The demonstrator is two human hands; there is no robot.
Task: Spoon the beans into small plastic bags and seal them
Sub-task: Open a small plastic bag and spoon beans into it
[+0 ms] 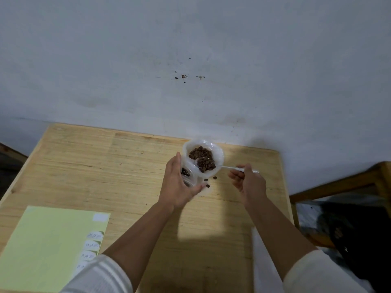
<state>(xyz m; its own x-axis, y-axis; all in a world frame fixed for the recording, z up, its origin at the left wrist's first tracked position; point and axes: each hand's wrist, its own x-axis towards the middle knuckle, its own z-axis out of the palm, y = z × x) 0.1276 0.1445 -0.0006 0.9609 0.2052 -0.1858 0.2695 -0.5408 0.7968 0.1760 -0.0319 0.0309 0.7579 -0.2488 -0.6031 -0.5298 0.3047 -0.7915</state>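
Note:
A large clear plastic bag [218, 152] with dark brown beans [198, 152] sits at the far edge of the wooden table [105, 170]. My right hand [249, 182] holds a clear plastic spoon [230, 167] whose bowl, heaped with beans, hovers over the bag's near rim. My left hand [179, 185] grips a small plastic bag [188, 176] held open just left of the spoon; a few beans show inside it. Three loose beans [208, 182] lie on the table between my hands.
A pale green sheet [46, 246] with several white labels along its right edge lies at the near left. A wooden frame [338, 185] holding dark items stands to the right. A grey wall rises behind the table.

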